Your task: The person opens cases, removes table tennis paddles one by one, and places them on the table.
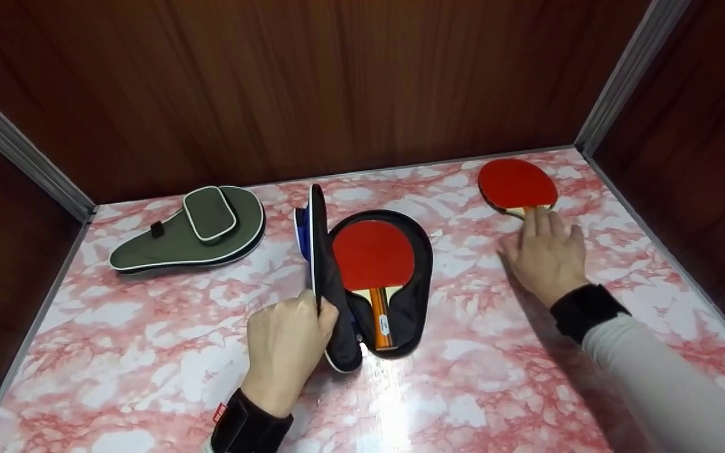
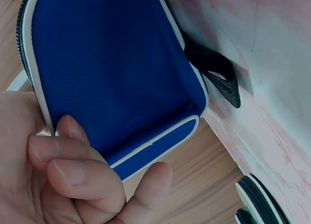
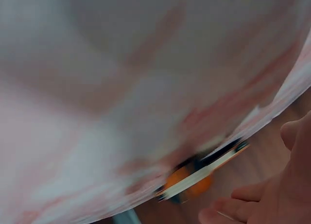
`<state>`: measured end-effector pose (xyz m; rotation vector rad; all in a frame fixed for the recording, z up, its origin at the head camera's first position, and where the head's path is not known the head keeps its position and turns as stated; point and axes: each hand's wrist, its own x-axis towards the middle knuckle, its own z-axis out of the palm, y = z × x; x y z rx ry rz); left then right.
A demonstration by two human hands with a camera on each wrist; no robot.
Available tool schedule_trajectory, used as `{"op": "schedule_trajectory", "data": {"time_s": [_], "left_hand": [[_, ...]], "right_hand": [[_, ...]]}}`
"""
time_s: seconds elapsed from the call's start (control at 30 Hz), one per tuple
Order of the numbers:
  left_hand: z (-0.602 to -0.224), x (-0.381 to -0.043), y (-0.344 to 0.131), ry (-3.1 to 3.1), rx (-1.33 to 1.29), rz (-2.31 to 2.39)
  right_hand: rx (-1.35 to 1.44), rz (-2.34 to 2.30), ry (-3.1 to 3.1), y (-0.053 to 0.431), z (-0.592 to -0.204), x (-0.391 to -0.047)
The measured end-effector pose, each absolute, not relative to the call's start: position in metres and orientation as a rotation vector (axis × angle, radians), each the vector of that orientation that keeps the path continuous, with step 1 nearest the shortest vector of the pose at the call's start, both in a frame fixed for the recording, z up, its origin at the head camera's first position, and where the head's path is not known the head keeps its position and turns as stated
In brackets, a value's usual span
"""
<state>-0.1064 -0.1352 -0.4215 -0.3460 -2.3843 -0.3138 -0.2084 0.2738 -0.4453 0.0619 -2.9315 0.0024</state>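
Note:
My left hand (image 1: pixel 290 349) pinches the edge of the raised lid of a blue paddle case (image 1: pixel 317 245), which stands almost upright. The left wrist view shows its blue outside (image 2: pixel 112 63) with white piping, and curled fingers (image 2: pixel 77 173) at the edge. In the case's black lower half lies a red table tennis paddle (image 1: pixel 373 255), handle towards me. A second red paddle (image 1: pixel 517 182) lies at the back right. Over its handle reaches my right hand (image 1: pixel 548 258), fingers extended and hiding most of that handle. In the right wrist view, the hand (image 3: pixel 272 195) is apart from the paddle's edge (image 3: pixel 194 180).
A closed green paddle case (image 1: pixel 180 242) with white piping and a small pocket lies at the back left. Dark wood-look panels (image 1: pixel 312 88) wall in the back and sides of the pink-and-white marbled table (image 1: pixel 463 390).

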Motion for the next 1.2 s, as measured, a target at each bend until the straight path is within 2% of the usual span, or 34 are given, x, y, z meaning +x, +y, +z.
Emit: {"op": "schedule_trajectory", "data": {"time_s": [0.43, 0.73, 1.2], "left_hand": [[-0.424, -0.107, -0.134, -2.380, -0.362, -0.322], [-0.425, -0.107, -0.135, -2.398, -0.362, -0.305], [-0.424, -0.106, -0.134, -2.397, -0.369, -0.320]], "right_hand": [[0.430, 0.191, -3.065, 0.178, -0.441, -0.157], [0.597, 0.251, -2.902, 0.113, -0.444, -0.126], [0.642, 0.145, -2.632, 0.080, -0.455, -0.118]]}}
